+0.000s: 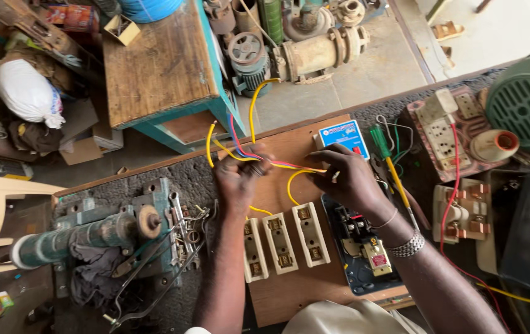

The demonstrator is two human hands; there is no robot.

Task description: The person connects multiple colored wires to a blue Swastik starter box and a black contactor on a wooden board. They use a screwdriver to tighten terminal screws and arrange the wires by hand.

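Left hand point(238, 177) clamped the bundle of coloured wires point(258, 158) above the wooden board point(289, 287); right hand point(346, 179) pinched, it seemed, a yellow strand's end. Three white fuse holders point(282, 242) sat mounted, wires not yet connected

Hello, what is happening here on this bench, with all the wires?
A person bends over a wooden board on a cluttered bench. The left hand grips a bundle of yellow, red and blue wires; the right hand pinches their far end. Three white fuse holders sit just below the hands.
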